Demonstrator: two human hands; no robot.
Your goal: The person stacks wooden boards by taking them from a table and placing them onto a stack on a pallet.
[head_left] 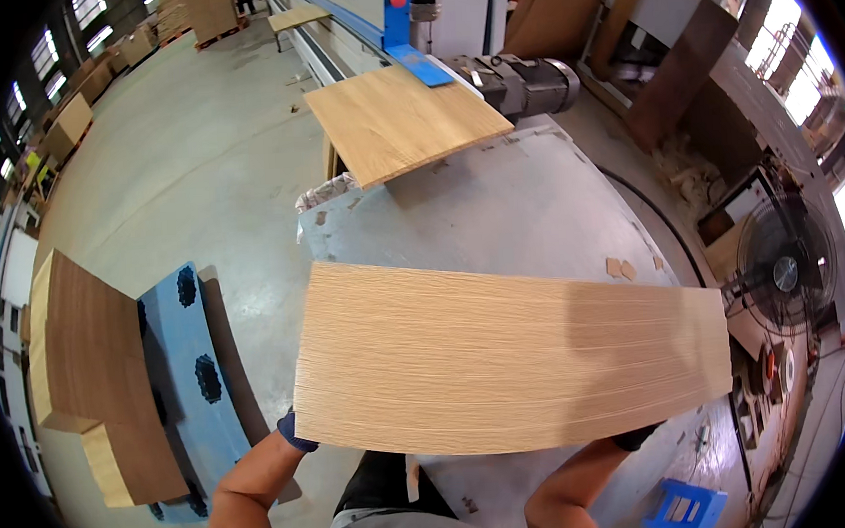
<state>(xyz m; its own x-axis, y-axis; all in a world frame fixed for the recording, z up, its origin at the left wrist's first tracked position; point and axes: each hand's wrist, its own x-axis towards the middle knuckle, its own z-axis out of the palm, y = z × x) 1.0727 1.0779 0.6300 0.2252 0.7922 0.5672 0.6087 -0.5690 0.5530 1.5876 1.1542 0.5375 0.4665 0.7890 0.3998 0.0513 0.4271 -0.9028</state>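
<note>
A wide light wood-grain board (504,355) is held out in front of me, over the near part of a grey metal table (496,217). My left hand (297,433), in a dark glove, grips its near left corner. Under the near edge, toward the right, my right hand (639,437), also dark-gloved, supports it. The board hides most of the fingers of both hands. A thin pale strip (413,480) shows below the near edge, in front of my dark trousers.
Another wood-grain panel (405,121) sticks out of the machine (357,24) beyond the table. To the left, brown panels (101,338) are stacked on a blue pallet (185,319). Right are a black fan (784,274) and, lower, a blue plastic stool (686,506). Small scraps (621,268) lie on the table.
</note>
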